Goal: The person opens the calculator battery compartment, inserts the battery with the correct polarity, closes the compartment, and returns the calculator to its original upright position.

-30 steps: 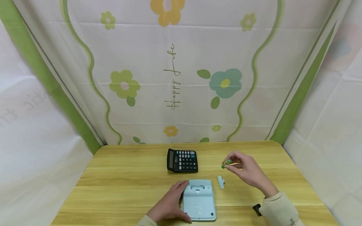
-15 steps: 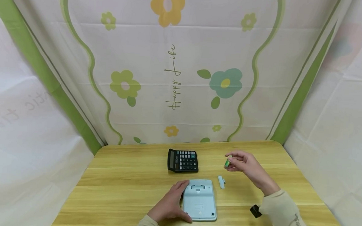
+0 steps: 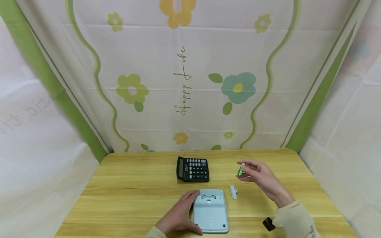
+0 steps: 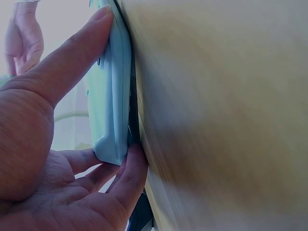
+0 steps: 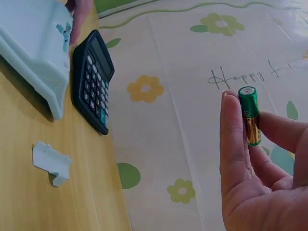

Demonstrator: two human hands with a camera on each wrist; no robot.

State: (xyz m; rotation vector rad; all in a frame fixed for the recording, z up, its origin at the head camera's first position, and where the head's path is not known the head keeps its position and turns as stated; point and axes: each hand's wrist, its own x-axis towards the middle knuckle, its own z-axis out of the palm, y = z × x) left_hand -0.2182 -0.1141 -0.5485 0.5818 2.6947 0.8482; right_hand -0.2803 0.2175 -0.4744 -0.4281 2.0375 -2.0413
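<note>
A light blue calculator (image 3: 210,214) lies face down on the table, its battery slot (image 3: 208,197) uncovered at the far end. My left hand (image 3: 179,214) grips its left side, with the thumb on the near edge and the fingers by the far left corner. In the left wrist view, the thumb and fingers span the calculator's side (image 4: 115,96). Raised over the table to the right, my right hand (image 3: 260,175) pinches a green and gold battery (image 5: 250,115) between thumb and fingers. One flat end of the battery points up in the right wrist view.
The small light blue battery cover (image 3: 233,192) lies right of the calculator. Behind stands a black calculator (image 3: 193,169), keys up. A printed curtain (image 3: 196,126) hangs along the table's back edge. A black object (image 3: 269,224) shows at the right sleeve.
My right hand has shifted slightly right and turned the battery, which now stands more upright in the fingers. The left hand and the light blue calculator have stayed in place.
</note>
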